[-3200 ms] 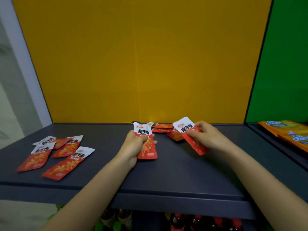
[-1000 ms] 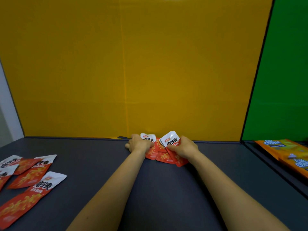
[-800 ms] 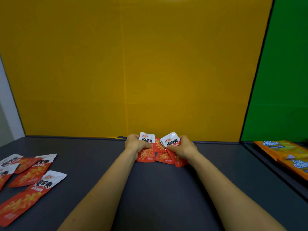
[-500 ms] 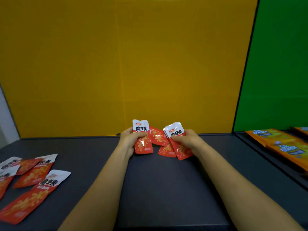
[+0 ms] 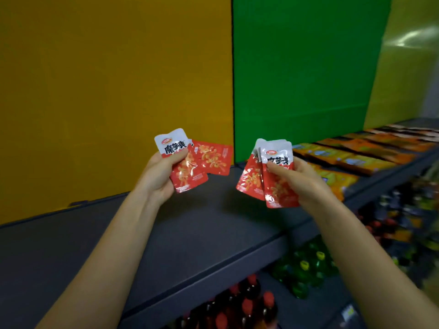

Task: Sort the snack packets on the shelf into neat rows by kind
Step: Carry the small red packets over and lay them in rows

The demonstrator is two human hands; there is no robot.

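left hand (image 5: 159, 173): raised above the shelf, with the thumb pressed across the white top of the left bunch and the fingers curled behind it.
left bunch (image 5: 187, 167): red snack packets fanned out in that hand. The front one is upright with a white header and black print. A second one sticks out on the thumb side, showing its red face. I cannot tell if there are more.
right hand (image 5: 306, 180): also lifted, pinching the right bunch with the thumb on the front and the fingers behind.
right bunch (image 5: 276, 186): the same red packets, overlapped, with their white tops stacked above the thumb. The exact count is unclear.
between the hands: the two bunches are apart and do not touch.
shelf (image 5: 194, 233): dark grey, below both hands. Neither bunch rests on it, and the forearms hide part of its surface.
behind the left hand: yellow panel (image 5: 107, 79).
behind the right hand: green panel (image 5: 297, 67).
beyond the right hand: orange and yellow packets (image 5: 361, 160) lie in rows on the next shelf section. The right hand and its bunch cover the nearest of them.
below the forearms: red-capped bottles (image 5: 247, 305) and green bottles (image 5: 304, 271) on a lower level, blurred.
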